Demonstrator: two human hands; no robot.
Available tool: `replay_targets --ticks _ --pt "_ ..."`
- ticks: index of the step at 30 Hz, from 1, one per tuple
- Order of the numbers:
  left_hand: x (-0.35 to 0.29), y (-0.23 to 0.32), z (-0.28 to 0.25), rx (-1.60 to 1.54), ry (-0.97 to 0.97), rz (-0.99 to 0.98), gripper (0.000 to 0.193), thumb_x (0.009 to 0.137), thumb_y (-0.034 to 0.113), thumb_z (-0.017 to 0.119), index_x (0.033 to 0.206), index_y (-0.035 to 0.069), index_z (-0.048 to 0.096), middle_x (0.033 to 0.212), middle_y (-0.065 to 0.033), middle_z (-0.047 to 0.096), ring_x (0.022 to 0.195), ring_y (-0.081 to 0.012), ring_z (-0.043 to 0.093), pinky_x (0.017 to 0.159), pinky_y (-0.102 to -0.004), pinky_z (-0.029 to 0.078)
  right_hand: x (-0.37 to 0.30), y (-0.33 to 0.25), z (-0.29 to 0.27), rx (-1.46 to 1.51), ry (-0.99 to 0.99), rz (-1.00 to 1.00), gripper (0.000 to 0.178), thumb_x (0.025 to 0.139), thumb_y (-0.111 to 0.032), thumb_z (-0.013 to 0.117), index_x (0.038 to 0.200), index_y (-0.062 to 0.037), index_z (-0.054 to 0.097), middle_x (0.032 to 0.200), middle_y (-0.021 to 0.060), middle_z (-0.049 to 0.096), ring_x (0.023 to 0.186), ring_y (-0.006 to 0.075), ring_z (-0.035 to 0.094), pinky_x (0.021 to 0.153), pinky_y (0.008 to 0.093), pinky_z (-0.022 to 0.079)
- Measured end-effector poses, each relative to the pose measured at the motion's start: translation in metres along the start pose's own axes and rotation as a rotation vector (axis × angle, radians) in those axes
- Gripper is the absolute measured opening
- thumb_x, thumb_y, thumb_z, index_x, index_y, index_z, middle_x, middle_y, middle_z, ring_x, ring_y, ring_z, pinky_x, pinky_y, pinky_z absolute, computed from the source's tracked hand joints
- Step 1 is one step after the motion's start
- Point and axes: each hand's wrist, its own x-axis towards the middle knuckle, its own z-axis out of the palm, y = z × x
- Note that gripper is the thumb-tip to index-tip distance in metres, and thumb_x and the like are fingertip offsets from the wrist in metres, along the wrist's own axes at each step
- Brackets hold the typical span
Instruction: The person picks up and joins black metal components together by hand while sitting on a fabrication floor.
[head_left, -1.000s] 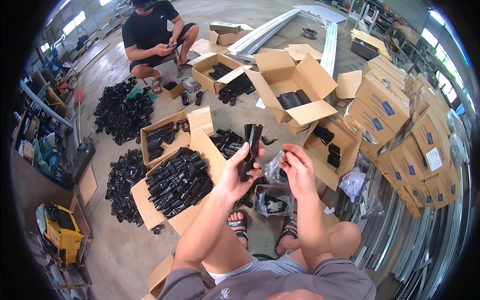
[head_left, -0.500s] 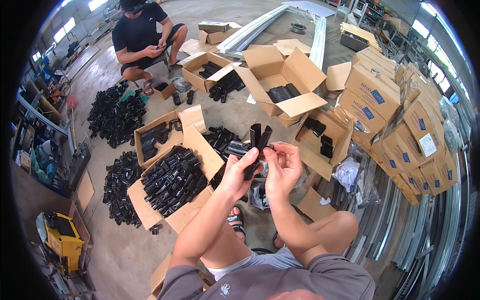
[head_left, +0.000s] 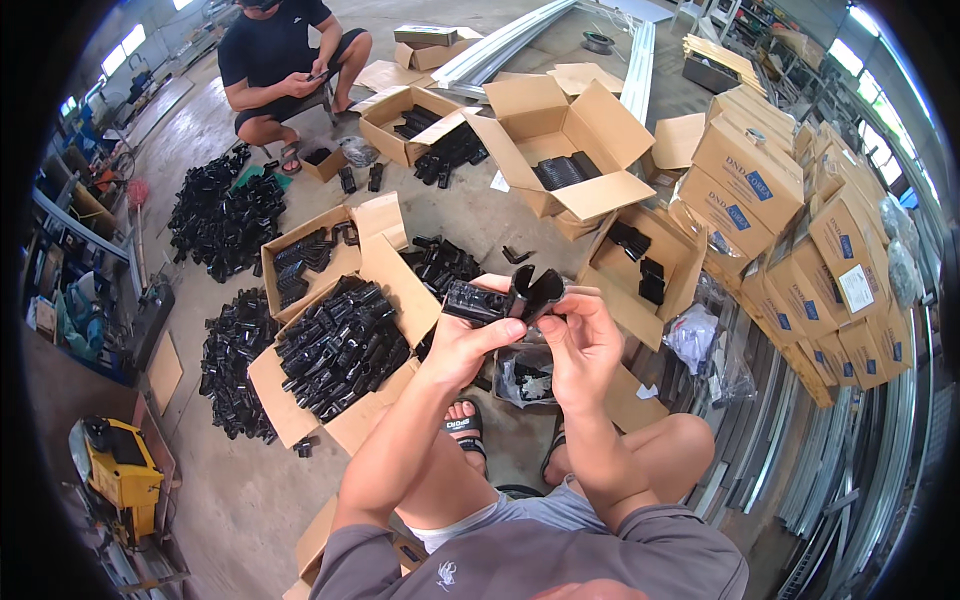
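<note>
– Swung inward over the last 1 second, the right hand (head_left: 585, 345) now meets the black piece (head_left: 475, 303); it was well apart from it then. The piece has turned too: its 2 prongs look shorter than they did 0.5 seconds ago.

– What does that mean for the work?

– I'd judge it a 2-handed job at this point, the left hand (head_left: 465, 350) steadying and the right hand busy at the edge.

– How are the fingers set?

– Left: curled round the piece, hardly open, thumb pressed along its near side. Right: thumb and bent fingers drawn together on the piece's right edge.

– And where is the piece?

– Held up in front of the body, between the 2 hands. It's above a plastic bag (head_left: 512, 380) and to the right of an open carton (head_left: 278, 408) heaped with black parts. Beyond it, 1 loose elbow (head_left: 516, 256) lies on the floor.

– What can't you make out?

– Whether something small is pinched under the right fingertips; the thumb covers that spot. I can't tell either if the black piece is 1 part or 2 joined. Most of the left fingers are hidden behind it, and what's inside the bag is unclear.

– Anything cut off?

– Yes, the co-worker's (head_left: 275, 50) head, by the top edge. Whatever that person is holding is too small to tell.
</note>
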Motion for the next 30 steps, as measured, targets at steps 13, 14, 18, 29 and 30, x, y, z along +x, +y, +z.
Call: replay_targets --ticks 13,14,18,29,30 --pt "0.002 0.007 -0.002 0.113 -0.119 0.037 0.048 0.074 0.005 0.085 0.116 0.002 0.063 0.102 -0.0043 0.067 0.092 -0.0124 0.062 0.082 -0.0286 0.051 0.002 -0.002 -0.013 -0.102 -0.089 -0.101 0.022 0.076 0.005 0.079 0.094 0.0008 0.067 0.1 0.0102 0.063 0.093 0.0173 0.062 0.082 0.0288 0.05" --pt "0.002 0.007 -0.001 0.161 -0.111 0.062 0.047 0.074 0.004 0.085 0.116 0.002 0.063 0.103 -0.0048 0.067 0.093 -0.0128 0.063 0.082 -0.0285 0.051 0.001 -0.001 -0.016 -0.096 -0.07 -0.048 0.021 0.077 0.005 0.079 0.094 0.0016 0.067 0.101 0.0097 0.063 0.092 0.0166 0.062 0.082 0.0287 0.049" --pt "0.007 0.011 0.016 0.68 0.01 0.253 0.043 0.076 0.001 0.083 0.115 0.0 0.064 0.103 -0.0062 0.069 0.094 -0.0133 0.065 0.082 -0.0282 0.054 -0.004 -0.005 -0.016 0.077 0.027 0.289 0.016 0.084 -0.002 0.077 0.095 0.003 0.067 0.101 0.0064 0.064 0.09 0.0122 0.06 0.082 0.0267 0.048" --pt "0.017 -0.007 0.007 1.126 -0.075 -0.024 0.06 0.07 0.016 0.088 0.121 0.001 0.059 0.103 -0.0119 0.069 0.094 -0.0215 0.067 0.083 -0.0337 0.052 -0.004 0.046 -0.027 0.087 0.207 0.68 0.028 0.094 -0.027 0.071 0.095 0.0005 0.07 0.085 0.0007 0.067 0.076 0.0056 0.055 0.071 0.0214 0.043" --pt "0.018 -0.006 0.004 1.07 -0.092 -0.08 0.064 0.07 0.017 0.089 0.124 0.0 0.058 0.104 -0.0113 0.069 0.092 -0.0173 0.065 0.083 -0.0325 0.052 -0.004 0.049 -0.027 0.061 0.21 0.681 0.028 0.094 -0.028 0.071 0.095 0.0008 0.07 0.085 0.0008 0.067 0.075 0.0057 0.055 0.07 0.0212 0.043"
